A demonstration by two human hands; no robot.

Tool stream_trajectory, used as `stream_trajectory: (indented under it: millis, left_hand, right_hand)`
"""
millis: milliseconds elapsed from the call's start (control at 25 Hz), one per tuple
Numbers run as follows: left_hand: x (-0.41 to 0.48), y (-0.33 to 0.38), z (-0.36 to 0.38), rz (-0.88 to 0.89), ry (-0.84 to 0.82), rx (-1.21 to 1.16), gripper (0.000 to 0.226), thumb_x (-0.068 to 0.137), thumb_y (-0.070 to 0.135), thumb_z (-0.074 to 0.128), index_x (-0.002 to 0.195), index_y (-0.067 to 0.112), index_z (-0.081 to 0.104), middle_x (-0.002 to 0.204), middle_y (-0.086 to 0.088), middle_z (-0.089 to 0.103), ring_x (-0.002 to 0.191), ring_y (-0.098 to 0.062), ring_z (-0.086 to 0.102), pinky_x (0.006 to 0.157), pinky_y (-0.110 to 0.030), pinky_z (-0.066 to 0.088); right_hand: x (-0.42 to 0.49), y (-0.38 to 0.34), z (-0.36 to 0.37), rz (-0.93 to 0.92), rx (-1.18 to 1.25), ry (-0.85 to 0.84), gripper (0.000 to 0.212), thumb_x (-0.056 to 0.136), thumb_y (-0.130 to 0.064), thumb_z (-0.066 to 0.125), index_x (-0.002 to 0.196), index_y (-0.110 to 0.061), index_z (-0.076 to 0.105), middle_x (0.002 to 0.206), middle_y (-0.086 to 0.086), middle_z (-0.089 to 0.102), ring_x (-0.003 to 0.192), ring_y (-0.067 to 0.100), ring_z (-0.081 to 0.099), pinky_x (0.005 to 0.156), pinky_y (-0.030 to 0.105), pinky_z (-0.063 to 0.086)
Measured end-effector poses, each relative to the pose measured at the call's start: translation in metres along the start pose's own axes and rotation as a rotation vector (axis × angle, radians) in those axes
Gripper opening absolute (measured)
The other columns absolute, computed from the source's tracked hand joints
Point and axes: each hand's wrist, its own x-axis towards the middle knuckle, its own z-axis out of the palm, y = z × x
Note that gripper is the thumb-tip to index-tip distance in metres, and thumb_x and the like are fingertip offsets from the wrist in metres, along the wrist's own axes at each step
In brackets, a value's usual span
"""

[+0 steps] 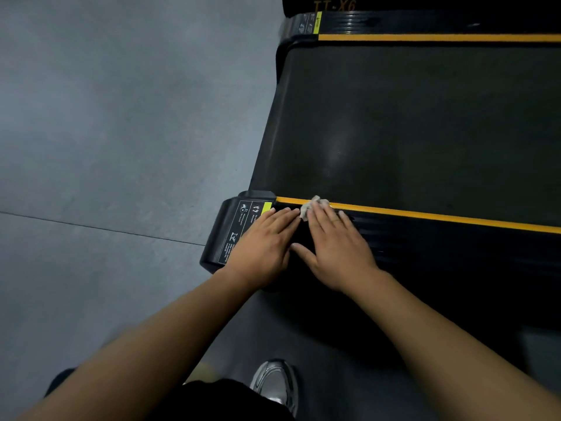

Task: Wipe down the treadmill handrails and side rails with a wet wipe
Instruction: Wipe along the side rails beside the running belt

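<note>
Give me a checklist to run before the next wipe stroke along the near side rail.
1. Wipe under the right hand: ok, it pokes out past the fingertips.
2. Wipe on the near side rail: ok, it sits by the yellow stripe.
3. Left hand out of the stroke path: ok if wiping rightward; it lies flat beside the label at the rail's end.
4. Rail to the right free of obstacles: ok, nothing lies on it.
5. Wipe still wet: cannot tell.
6. Far side rail wiped: cannot tell.
</note>
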Motion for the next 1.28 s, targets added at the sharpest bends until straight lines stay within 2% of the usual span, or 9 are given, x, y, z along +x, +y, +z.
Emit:
stream_trajectory:
  millis: [160, 360, 560, 760, 880, 960, 1080, 1160, 1280]
  left_hand:
    - [-0.001, 0.002, 0.0, -0.003, 0.012, 0.032, 0.066, 0.097, 0.04, 0.029, 0.154, 0.009, 0.045, 0.162, -0.008, 0.04, 0.152, -0.023, 0.032, 0.126, -0.028, 0.0]
    - [0.0, 0.001, 0.001, 0.007, -0.004, 0.04, 0.067, 0.095, 0.038, 0.032, 0.152, 0.007, 0.048, 0.159, -0.011, 0.044, 0.15, -0.026, 0.036, 0.127, -0.034, 0.008]
    - [-0.001, 0.001, -0.001, -0.01, -0.022, 0.043, 0.067, 0.097, 0.041, 0.028, 0.156, 0.011, 0.042, 0.163, -0.007, 0.038, 0.153, -0.022, 0.029, 0.127, -0.033, 0.005]
    - [0.0, 0.002, -0.001, 0.029, -0.063, 0.077, 0.066, 0.096, 0.038, 0.034, 0.152, 0.006, 0.047, 0.159, -0.013, 0.044, 0.15, -0.029, 0.037, 0.127, -0.039, 0.014]
    - [0.0, 0.001, -0.001, 0.04, -0.078, 0.136, 0.064, 0.098, 0.035, 0.034, 0.153, 0.004, 0.045, 0.159, -0.015, 0.043, 0.15, -0.031, 0.036, 0.127, -0.042, 0.016]
    - [0.0, 0.004, -0.002, 0.071, -0.095, 0.183, 0.063, 0.099, 0.031, 0.034, 0.156, 0.004, 0.038, 0.163, -0.017, 0.035, 0.153, -0.032, 0.029, 0.128, -0.042, 0.011]
    - [0.009, 0.008, -0.011, 0.138, -0.197, 0.187, 0.07, 0.1, 0.037, 0.019, 0.163, 0.008, 0.016, 0.171, -0.013, 0.007, 0.159, -0.025, 0.005, 0.123, -0.031, -0.011]
    - [0.016, 0.014, -0.015, 0.145, -0.234, 0.203, 0.073, 0.099, 0.043, 0.011, 0.164, 0.01, 0.008, 0.172, -0.01, -0.002, 0.159, -0.022, -0.003, 0.121, -0.029, -0.011]
    - [0.017, 0.038, -0.006, 0.043, -0.228, 0.194, 0.068, 0.105, 0.039, 0.027, 0.164, 0.008, 0.01, 0.172, -0.011, 0.001, 0.159, -0.024, -0.001, 0.124, -0.031, -0.005]
  right_hand:
    - [-0.037, 0.034, 0.0, 0.22, -0.037, 0.008, 0.099, 0.091, -0.078, -0.007, 0.163, -0.01, -0.003, 0.172, 0.007, -0.01, 0.157, 0.018, -0.015, 0.129, 0.04, -0.003]
    - [-0.015, 0.011, 0.007, 0.083, -0.028, 0.014, 0.102, 0.087, -0.077, -0.006, 0.164, -0.01, 0.0, 0.172, 0.008, -0.007, 0.158, 0.021, -0.012, 0.129, 0.041, -0.002]
    - [-0.052, 0.041, 0.004, 0.238, -0.043, 0.034, 0.1, 0.088, -0.076, -0.005, 0.164, -0.01, 0.001, 0.173, 0.008, -0.006, 0.158, 0.019, -0.013, 0.128, 0.038, -0.006]
    - [-0.027, 0.007, 0.011, 0.067, -0.039, 0.024, 0.102, 0.087, -0.075, -0.006, 0.163, -0.009, -0.002, 0.172, 0.008, -0.008, 0.158, 0.02, -0.014, 0.128, 0.039, -0.006]
    - [-0.047, 0.028, 0.01, 0.108, -0.053, 0.041, 0.095, 0.092, -0.073, -0.001, 0.164, -0.01, -0.001, 0.172, 0.006, -0.007, 0.158, 0.018, -0.014, 0.128, 0.039, -0.005]
    - [-0.066, 0.041, 0.011, 0.191, -0.067, 0.031, 0.097, 0.092, -0.074, -0.002, 0.164, -0.009, -0.001, 0.172, 0.007, -0.006, 0.158, 0.018, -0.014, 0.129, 0.04, -0.005]
    - [-0.058, 0.024, 0.011, 0.123, -0.035, 0.041, 0.101, 0.089, -0.074, -0.004, 0.164, -0.007, 0.001, 0.172, 0.011, -0.004, 0.159, 0.023, -0.01, 0.129, 0.041, -0.003]
    - [-0.052, 0.014, 0.012, 0.063, -0.044, 0.018, 0.095, 0.095, -0.073, 0.001, 0.164, -0.007, 0.0, 0.172, 0.01, -0.005, 0.159, 0.022, -0.01, 0.129, 0.041, -0.002]
    - [-0.077, 0.035, 0.015, 0.155, -0.034, 0.085, 0.095, 0.093, -0.072, -0.005, 0.164, -0.009, 0.002, 0.173, 0.008, -0.003, 0.159, 0.019, -0.009, 0.129, 0.041, -0.002]
